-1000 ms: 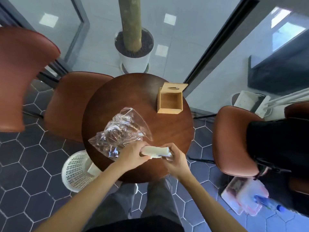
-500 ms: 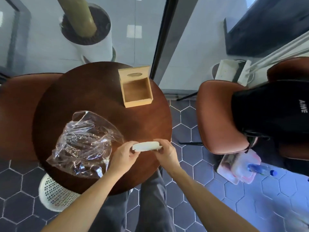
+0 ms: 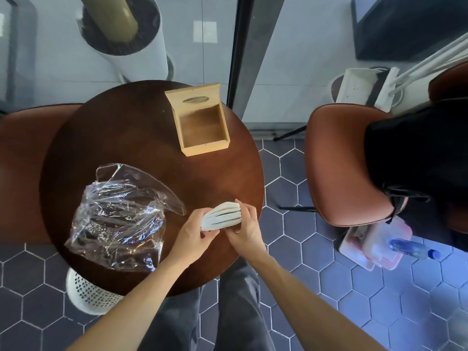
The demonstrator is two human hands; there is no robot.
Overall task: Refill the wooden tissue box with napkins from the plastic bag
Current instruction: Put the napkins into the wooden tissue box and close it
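I'm seeing both hands, left hand [image 3: 193,233] and right hand [image 3: 244,225], closing around the napkins [image 3: 221,216] at the table's [image 3: 126,127] near edge; the stack is now tilting and fanning, ready for the open wooden tissue box [image 3: 201,122] at the far edge. The plastic bag [image 3: 119,216] is lying by the left edge.

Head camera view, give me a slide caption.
Both hands, left hand and right hand, hold a napkin stack near the open, empty wooden tissue box.

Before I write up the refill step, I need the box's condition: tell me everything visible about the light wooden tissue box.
The light wooden tissue box is square, pale and plain-grained. It stands on the far side of the round dark wooden table, its hinged lid tipped back, showing an oval slot. Inside looks empty. Neither hand touches it.
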